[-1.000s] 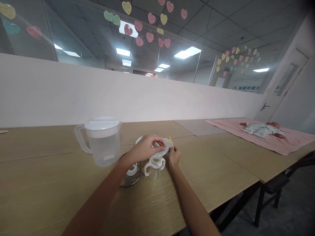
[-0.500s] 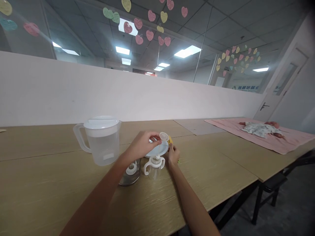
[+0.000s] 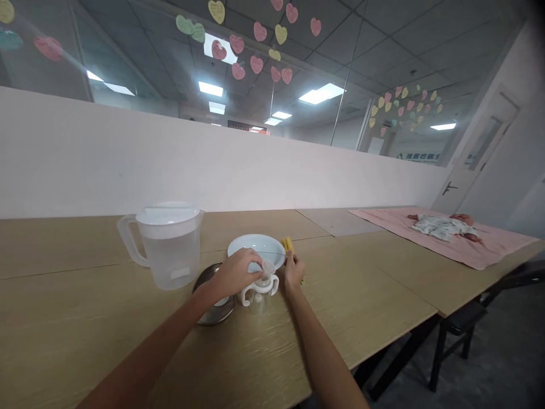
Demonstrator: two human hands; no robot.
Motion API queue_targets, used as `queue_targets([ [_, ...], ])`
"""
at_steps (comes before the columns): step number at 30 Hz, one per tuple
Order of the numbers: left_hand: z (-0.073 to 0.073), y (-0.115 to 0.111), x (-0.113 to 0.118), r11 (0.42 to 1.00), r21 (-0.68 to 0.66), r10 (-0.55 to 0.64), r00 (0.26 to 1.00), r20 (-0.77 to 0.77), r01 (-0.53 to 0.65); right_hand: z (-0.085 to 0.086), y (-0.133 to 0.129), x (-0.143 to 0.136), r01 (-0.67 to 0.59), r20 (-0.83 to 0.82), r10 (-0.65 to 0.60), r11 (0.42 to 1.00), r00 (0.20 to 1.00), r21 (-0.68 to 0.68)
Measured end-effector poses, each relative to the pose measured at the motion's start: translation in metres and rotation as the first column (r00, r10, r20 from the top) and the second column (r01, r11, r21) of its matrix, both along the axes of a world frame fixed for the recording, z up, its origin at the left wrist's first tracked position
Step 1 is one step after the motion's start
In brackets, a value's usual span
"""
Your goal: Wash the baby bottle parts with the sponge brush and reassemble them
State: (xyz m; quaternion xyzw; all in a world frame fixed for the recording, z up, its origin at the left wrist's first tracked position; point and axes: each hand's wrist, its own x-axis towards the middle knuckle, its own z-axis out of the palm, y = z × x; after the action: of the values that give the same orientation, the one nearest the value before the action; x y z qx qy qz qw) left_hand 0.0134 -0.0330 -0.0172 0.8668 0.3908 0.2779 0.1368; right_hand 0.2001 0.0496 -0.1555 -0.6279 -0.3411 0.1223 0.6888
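My left hand [image 3: 244, 270] is closed in a pinch on a small clear round lid with a straw [image 3: 268, 267]. It holds the lid right at the mouth of a clear baby bottle [image 3: 259, 304] with white side handles, and a white ball end shows inside the bottle. My right hand [image 3: 294, 270] is closed beside the bottle, around what looks like a yellow sponge brush [image 3: 288, 244]. A thin dark rod runs left from its fingertips over a white bowl [image 3: 238, 244]. Under my left wrist sits a round metal dish [image 3: 204, 321], with a white ring partly hidden in it.
A lidded clear water pitcher [image 3: 170, 255] stands left of the dish. Farther right, a baby doll [image 3: 443, 226] in a patterned white outfit lies on a pink cloth [image 3: 395, 227]. The table [image 3: 361, 307] meets a white wall, and a black stool [image 3: 462, 318] is at the right.
My left hand has lowered the clear lid from above the bottle to its mouth, and the straw's ball end has gone down inside. My right hand keeps its hold. The view has shifted slightly.
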Motion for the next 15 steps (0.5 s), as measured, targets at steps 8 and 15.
queue_targets([
  [8, -0.037, 0.002, -0.036, 0.984, -0.014, 0.176, 0.970, 0.171, -0.176, 0.002, -0.001, -0.003, -0.007, -0.016, 0.006, 1.000, 1.000, -0.026],
  [15, -0.092, 0.000, -0.074, 0.933, 0.164, 0.305, 0.946, 0.108, -0.319, 0.009, -0.004, -0.006, 0.025, -0.008, -0.025, 0.999, 1.000, -0.032],
])
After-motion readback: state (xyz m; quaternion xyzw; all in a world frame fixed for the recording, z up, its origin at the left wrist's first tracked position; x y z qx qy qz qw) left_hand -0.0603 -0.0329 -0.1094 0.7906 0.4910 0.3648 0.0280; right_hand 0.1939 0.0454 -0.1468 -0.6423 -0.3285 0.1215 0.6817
